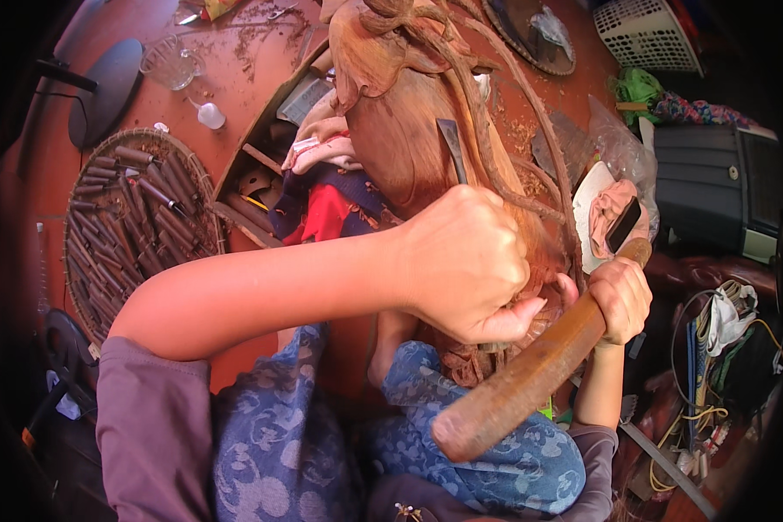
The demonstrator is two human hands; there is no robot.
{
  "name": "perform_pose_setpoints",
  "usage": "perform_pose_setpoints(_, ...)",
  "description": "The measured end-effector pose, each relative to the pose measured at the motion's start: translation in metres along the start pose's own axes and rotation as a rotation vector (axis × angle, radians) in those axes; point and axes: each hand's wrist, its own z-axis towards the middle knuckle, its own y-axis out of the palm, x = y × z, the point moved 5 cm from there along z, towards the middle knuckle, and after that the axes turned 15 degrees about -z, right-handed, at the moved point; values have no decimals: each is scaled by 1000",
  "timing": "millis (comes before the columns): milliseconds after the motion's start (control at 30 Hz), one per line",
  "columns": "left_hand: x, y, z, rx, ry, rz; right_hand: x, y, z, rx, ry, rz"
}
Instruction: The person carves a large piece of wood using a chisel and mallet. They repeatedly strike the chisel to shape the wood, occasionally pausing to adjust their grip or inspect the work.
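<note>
My left hand (470,265) is closed in a fist, its forearm reaching across from the left. A chisel's dark metal blade (451,150) sticks out beyond the fist and points away from me, over the carving; its handle is hidden in the hand. My right hand (620,300) grips a worn wooden mallet (522,374) near its narrow far end. The mallet slants down toward my lap, its thick end over my knee. Ahead of both hands stands a brown wood carving (400,152) with broad smooth surfaces and twisting branch-like stems.
At left lies a round wicker basket (71,252) full of wooden-handled tools. A box (235,165) with cloths sits beside the carving. A phone (624,226) rests on a pink cloth at right, near a dark case (696,174). Wood shavings litter the tiled floor (274,39).
</note>
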Motion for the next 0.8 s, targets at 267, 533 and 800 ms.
perform_pose_setpoints(267,-1,-7,11,46,-101,61,1,-2,5,32,-42,22)
perform_pose_setpoints(533,-6,-5,10,40,-117,70,14,5,-5,74,12,26)
perform_pose_setpoints(800,-8,-7,10,47,-81,84,19,15,-7,43,8,-58)
